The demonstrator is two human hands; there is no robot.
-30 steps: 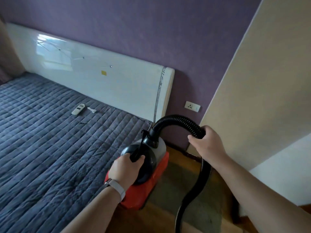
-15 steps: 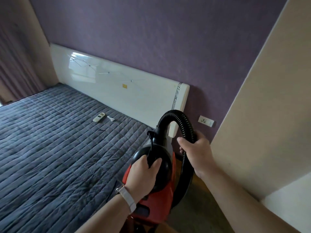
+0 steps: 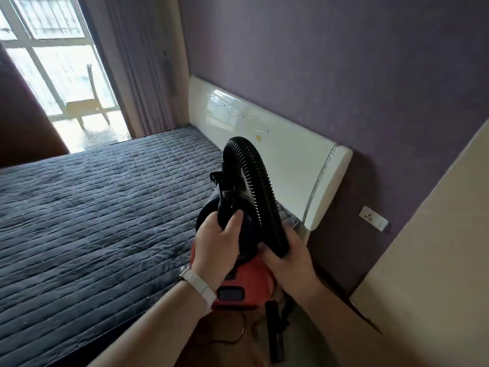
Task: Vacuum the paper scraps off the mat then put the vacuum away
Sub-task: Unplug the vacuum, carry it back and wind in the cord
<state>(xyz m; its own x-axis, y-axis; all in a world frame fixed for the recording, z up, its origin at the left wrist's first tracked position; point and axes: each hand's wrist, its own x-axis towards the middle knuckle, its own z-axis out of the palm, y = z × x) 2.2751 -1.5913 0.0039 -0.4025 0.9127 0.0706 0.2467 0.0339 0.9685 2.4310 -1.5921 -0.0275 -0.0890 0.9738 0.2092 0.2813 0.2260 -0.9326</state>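
The dark quilted mat [image 3: 92, 221] spreads out from the foot of the white headboard [image 3: 285, 157] and fills the left of your view. No paper scraps show on the part you can see, though the strip just below the headboard's right end is hidden. In front of that right end you hold the red-and-black vacuum [image 3: 246, 284] up off any surface. Its ribbed black hose [image 3: 254, 181] arches up across the headboard and comes back down beside the body. Your left hand [image 3: 219, 245] is curled round the black carry handle on top of the body. Your right hand [image 3: 288, 263] grips the lower run of the hose and pins it against the machine. Below it the nozzle tube [image 3: 274, 332] and a thin cord [image 3: 238, 337] dangle free. Past the headboard's right end a wall socket [image 3: 373, 218] sits on the purple wall. With the mat looking clean and the hose gathered in, this reads as the put-away leg, though you may want to check the hidden strip first. The next move calls for a firm hold on both handle and hose, and for minding the hanging tube and cord so neither snags or trips you as you carry it off.
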